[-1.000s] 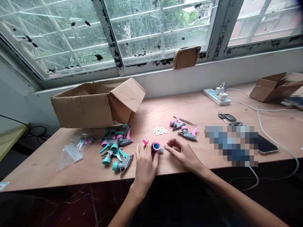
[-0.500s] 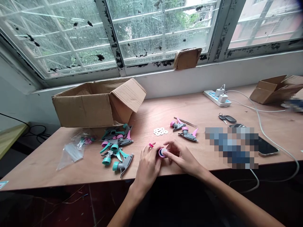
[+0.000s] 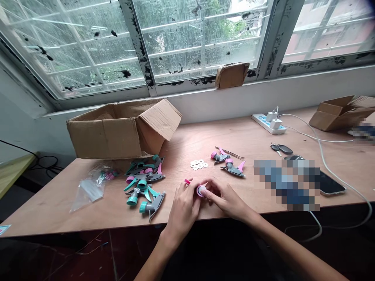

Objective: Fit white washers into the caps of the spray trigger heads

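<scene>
Washers [image 3: 199,164] lie on the table [image 3: 211,136] between piled spray heads [image 3: 154,177] and keys [image 3: 274,147].

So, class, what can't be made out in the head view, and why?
All in the head view:
Most of the held sprayer head: hidden by the left hand and right hand.
Floor of the large box: hidden by its near side.
Part of the phone: masked by a pixelated patch.
Right end of the small box: cut off by the edge.
Pieces at the plastic bag: too small to identify.
</scene>
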Demonstrator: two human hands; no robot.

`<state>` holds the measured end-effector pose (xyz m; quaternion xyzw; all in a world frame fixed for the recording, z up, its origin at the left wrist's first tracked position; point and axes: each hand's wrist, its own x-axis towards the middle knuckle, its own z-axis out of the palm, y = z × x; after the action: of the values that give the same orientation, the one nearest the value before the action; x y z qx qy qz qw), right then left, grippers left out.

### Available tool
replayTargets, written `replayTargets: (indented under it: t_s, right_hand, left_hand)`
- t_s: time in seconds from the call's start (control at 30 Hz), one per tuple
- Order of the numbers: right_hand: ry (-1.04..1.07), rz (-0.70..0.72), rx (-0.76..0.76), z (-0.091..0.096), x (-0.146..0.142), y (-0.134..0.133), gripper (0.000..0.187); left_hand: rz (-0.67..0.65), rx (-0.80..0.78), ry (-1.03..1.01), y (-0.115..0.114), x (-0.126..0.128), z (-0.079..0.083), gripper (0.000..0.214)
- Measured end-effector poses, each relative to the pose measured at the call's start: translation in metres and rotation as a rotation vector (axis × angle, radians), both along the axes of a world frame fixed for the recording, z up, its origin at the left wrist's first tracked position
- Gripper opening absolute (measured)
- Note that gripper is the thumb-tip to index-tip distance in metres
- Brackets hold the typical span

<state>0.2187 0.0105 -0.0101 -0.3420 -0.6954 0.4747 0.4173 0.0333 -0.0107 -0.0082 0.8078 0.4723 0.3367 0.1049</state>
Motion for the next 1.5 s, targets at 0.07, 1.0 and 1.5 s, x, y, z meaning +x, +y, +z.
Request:
replayTargets:
  t_s: [0.07, 1.0, 1.5]
  right_hand:
    - [0.0, -0.007, 0.004, -0.0014, -0.0002, 0.0008, 0.035]
    - [0.021, -0.031, -0.01, -0.0059, -0.0004, 0.0019, 0.029]
    - [-0.006, -0.062, 0.004, -0.0039, 0.0002, 0.0006, 0.022]
  left_hand:
    - [-0.006, 0.005, 0.006, -0.0001, 0.0001, 0.0009, 0.034]
    - [-0.064, 0.025, 0.067, -0.002, -0.0006, 0.0048, 0.043]
    - [-0.088, 0.044, 0.063, -0.0016, -0.002, 0.0026, 0.05]
